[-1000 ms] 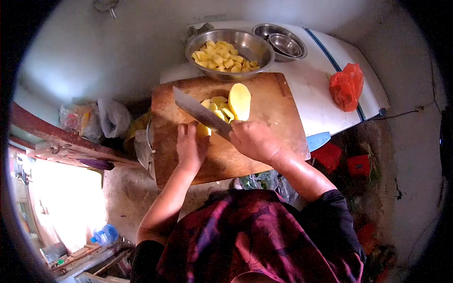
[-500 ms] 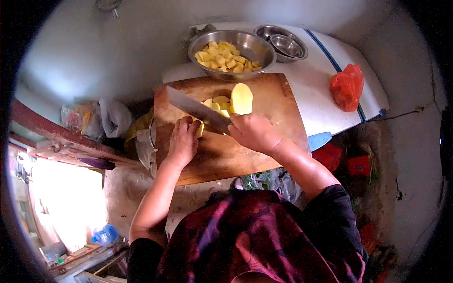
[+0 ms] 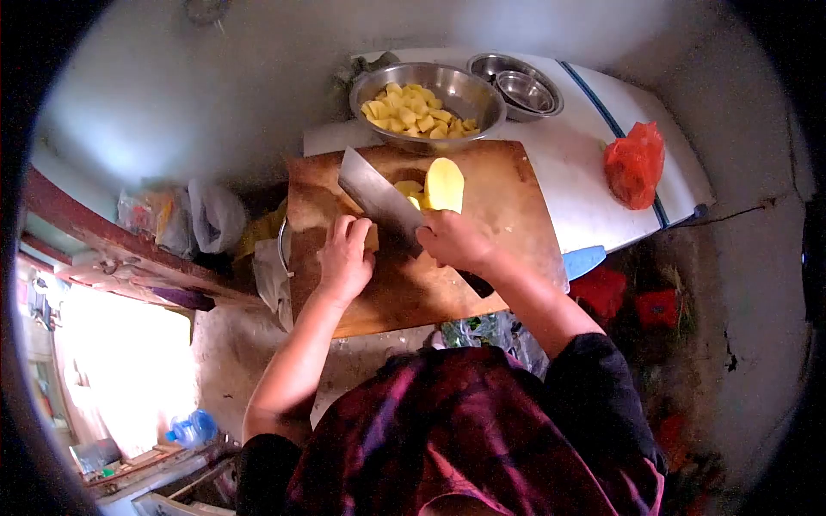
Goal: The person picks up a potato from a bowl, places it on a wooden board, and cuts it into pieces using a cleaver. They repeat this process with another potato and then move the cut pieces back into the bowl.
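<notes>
A wide-bladed knife [image 3: 379, 193] is in my right hand [image 3: 458, 241], its dark handle end showing below the palm and its blade slanting up and left over the wooden board [image 3: 508, 206]. My left hand [image 3: 346, 260] has its fingers curled on a potato piece [image 3: 372, 238] just left of the blade. Beyond my right hand a large cut potato [image 3: 445, 184] lies with its pale face up. Beside it are smaller potato pieces [image 3: 409, 187], partly hidden by the blade.
A steel bowl [image 3: 482, 110] of potato chunks stands behind the board. Nested smaller steel bowls [image 3: 527, 92] and a red plastic bag [image 3: 635, 168] are on the white tabletop [image 3: 575, 193]. Plastic bags [image 3: 215, 215] hang at the left, and something light blue [image 3: 584, 261] sticks out at right.
The knife blade has swung to a steeper angle and shifted right, covering more of the small pieces. My left hand has moved slightly right. The whole view has shifted a little.
</notes>
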